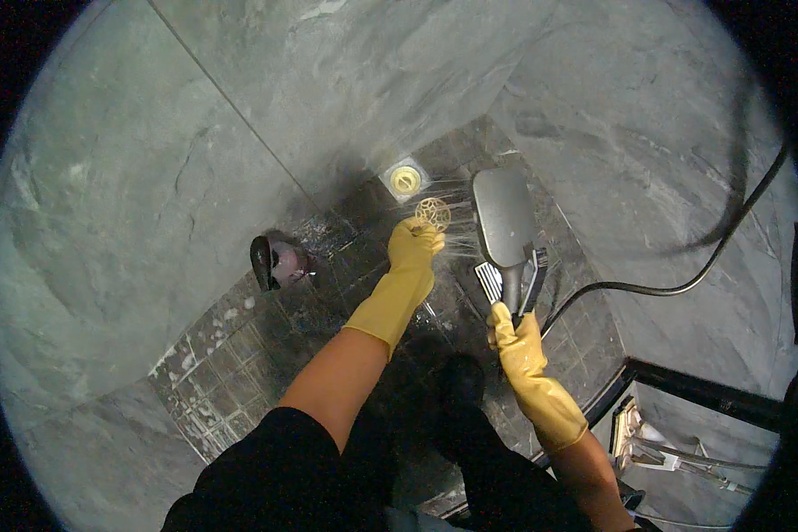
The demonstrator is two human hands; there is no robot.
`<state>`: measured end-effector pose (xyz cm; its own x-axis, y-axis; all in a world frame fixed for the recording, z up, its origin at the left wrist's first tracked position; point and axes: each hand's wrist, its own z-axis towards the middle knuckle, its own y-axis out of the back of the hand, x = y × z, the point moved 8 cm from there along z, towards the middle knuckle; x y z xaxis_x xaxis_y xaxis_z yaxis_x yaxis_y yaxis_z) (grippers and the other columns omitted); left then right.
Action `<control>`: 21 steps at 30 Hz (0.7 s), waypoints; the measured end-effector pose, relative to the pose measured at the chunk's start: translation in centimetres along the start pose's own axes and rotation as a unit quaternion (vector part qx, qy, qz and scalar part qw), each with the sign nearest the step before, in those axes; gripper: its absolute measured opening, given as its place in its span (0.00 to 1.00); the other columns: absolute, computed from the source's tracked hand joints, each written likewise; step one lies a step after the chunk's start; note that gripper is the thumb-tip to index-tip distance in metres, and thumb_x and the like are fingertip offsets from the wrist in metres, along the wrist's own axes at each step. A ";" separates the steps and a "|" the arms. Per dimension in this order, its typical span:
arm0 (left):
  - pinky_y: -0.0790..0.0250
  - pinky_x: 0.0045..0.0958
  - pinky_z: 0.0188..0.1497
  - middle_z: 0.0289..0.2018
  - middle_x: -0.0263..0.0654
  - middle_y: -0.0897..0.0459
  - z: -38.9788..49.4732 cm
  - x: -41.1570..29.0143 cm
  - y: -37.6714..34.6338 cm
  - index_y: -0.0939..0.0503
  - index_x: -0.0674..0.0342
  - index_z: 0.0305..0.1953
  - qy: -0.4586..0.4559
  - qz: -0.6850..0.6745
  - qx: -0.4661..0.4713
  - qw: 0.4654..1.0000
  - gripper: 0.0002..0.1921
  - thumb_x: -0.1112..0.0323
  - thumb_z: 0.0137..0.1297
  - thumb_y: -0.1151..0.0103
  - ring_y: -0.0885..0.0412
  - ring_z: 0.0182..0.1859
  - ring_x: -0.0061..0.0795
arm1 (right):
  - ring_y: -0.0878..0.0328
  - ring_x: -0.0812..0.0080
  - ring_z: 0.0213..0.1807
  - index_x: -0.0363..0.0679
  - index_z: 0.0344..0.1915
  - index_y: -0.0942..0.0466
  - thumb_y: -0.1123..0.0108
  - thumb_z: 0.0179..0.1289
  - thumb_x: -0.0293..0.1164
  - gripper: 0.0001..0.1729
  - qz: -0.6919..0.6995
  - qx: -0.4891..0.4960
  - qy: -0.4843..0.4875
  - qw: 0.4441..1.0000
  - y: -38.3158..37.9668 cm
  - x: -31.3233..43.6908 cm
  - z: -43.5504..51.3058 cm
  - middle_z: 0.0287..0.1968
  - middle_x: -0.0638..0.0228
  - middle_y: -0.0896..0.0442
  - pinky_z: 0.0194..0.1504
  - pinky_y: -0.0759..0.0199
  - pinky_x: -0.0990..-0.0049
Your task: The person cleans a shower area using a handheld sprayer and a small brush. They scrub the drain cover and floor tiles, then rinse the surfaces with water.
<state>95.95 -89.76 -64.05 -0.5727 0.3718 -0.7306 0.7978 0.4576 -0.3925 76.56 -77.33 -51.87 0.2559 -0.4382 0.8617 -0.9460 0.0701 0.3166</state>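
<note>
My left hand, in a yellow rubber glove, holds a round openwork drain cover by its near edge. Water sprays across the cover from a grey rectangular handheld shower head. The shower head's handle is in my right hand, gloved in the same yellow rubber, together with a black-handled brush and a slotted metal tool. Beyond the cover, the square floor drain lies uncovered near the wall, a yellowish round insert inside it.
A dark-topped container with pinkish contents is by the left wall. Soap foam lies on the tiles at lower left. The shower hose curves along the right wall. A black-framed opening is at lower right.
</note>
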 end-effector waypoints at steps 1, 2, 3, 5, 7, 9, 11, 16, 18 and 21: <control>0.18 0.29 0.43 0.42 0.41 0.19 0.1 0.2 0.1 0.27 0.66 0.54 0.008 0.004 -0.002 1.000 0.13 0.76 0.71 0.42 0.15 0.39 0.34 | 0.28 0.77 0.24 0.39 0.48 0.27 0.39 0.73 0.48 0.22 -0.079 -0.015 -0.011 0.997 0.3 0.4 0.0 0.28 0.69 0.21 0.27 0.33 0.76; 0.18 0.28 0.42 0.42 0.40 0.19 0.2 0.4 0.2 0.27 0.66 0.54 0.015 0.007 -0.005 1.000 0.14 0.76 0.70 0.41 0.16 0.38 0.33 | 0.29 0.78 0.23 0.39 0.48 0.28 0.38 0.73 0.46 0.21 -0.083 -0.025 -0.009 0.996 0.4 0.0 0.4 0.27 0.70 0.22 0.26 0.34 0.76; 0.18 0.28 0.42 0.41 0.39 0.19 0.2 0.6 -0.1 0.27 0.66 0.55 0.024 0.009 -0.002 1.000 0.15 0.77 0.70 0.41 0.16 0.38 0.31 | 0.30 0.79 0.23 0.40 0.48 0.29 0.37 0.72 0.44 0.20 -0.090 -0.040 -0.006 0.995 0.7 -0.1 0.9 0.27 0.72 0.23 0.25 0.36 0.76; 0.20 0.26 0.39 0.41 0.38 0.19 -0.1 0.6 -0.9 0.26 0.66 0.56 0.015 0.001 0.019 1.000 0.15 0.77 0.69 0.40 0.17 0.36 0.29 | 0.31 0.80 0.22 0.40 0.48 0.29 0.36 0.72 0.42 0.19 0.003 -0.038 0.002 0.999 0.7 -0.2 0.8 0.26 0.72 0.24 0.24 0.37 0.75; 0.22 0.24 0.37 0.40 0.37 0.19 0.6 0.4 0.2 0.26 0.66 0.56 0.000 0.003 0.033 0.999 0.16 0.76 0.70 0.40 0.19 0.34 0.27 | 0.31 0.80 0.22 0.40 0.47 0.28 0.37 0.72 0.42 0.18 0.024 0.029 -0.021 0.999 -1.1 0.8 0.7 0.25 0.72 0.24 0.24 0.37 0.75; 0.24 0.23 0.35 0.39 0.36 0.19 0.9 0.1 0.5 0.25 0.66 0.56 -0.003 0.009 0.067 0.998 0.15 0.75 0.70 0.41 0.20 0.32 0.24 | 0.29 0.77 0.23 0.40 0.45 0.29 0.41 0.75 0.42 0.17 -0.076 0.059 -0.037 0.995 -1.3 2.1 0.6 0.26 0.70 0.23 0.25 0.36 0.75; 0.26 0.24 0.36 0.41 0.37 0.19 0.3 0.4 0.6 0.26 0.65 0.59 0.014 0.037 0.040 0.998 0.16 0.75 0.72 0.43 0.22 0.33 0.23 | 0.29 0.77 0.23 0.39 0.45 0.30 0.41 0.75 0.43 0.18 -0.084 -0.015 0.025 0.996 -0.2 2.7 1.1 0.25 0.70 0.24 0.26 0.35 0.76; 0.29 0.25 0.36 0.35 0.32 0.18 -1.2 -0.9 -0.4 0.20 0.64 0.50 -0.004 0.064 0.027 0.998 0.09 0.71 0.72 0.44 0.25 0.33 0.21 | 0.28 0.77 0.24 0.38 0.46 0.30 0.41 0.75 0.44 0.19 0.005 0.093 -0.037 0.995 -1.5 2.5 0.7 0.29 0.69 0.22 0.26 0.33 0.75; 0.27 0.25 0.37 0.37 0.34 0.18 -0.2 -1.1 0.7 0.20 0.61 0.48 -0.023 0.128 0.006 0.991 0.08 0.70 0.72 0.41 0.23 0.35 0.22 | 0.28 0.77 0.24 0.39 0.46 0.29 0.41 0.75 0.43 0.18 -0.004 0.056 -0.016 0.998 -1.5 2.2 0.6 0.29 0.70 0.22 0.25 0.33 0.76; 0.27 0.26 0.39 0.37 0.34 0.18 0.9 -0.3 1.5 0.21 0.59 0.48 -0.031 0.169 -0.026 0.985 0.08 0.70 0.70 0.39 0.22 0.37 0.23 | 0.28 0.78 0.24 0.40 0.46 0.29 0.40 0.74 0.43 0.18 -0.029 -0.004 -0.019 0.999 -0.6 0.9 1.0 0.29 0.70 0.22 0.25 0.33 0.76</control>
<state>97.48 -89.95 -64.86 -0.2626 0.4611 -0.8476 0.9292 0.3577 -0.0933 77.14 -78.66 -51.62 0.3033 -0.4751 0.8260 -0.9279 0.0499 0.3694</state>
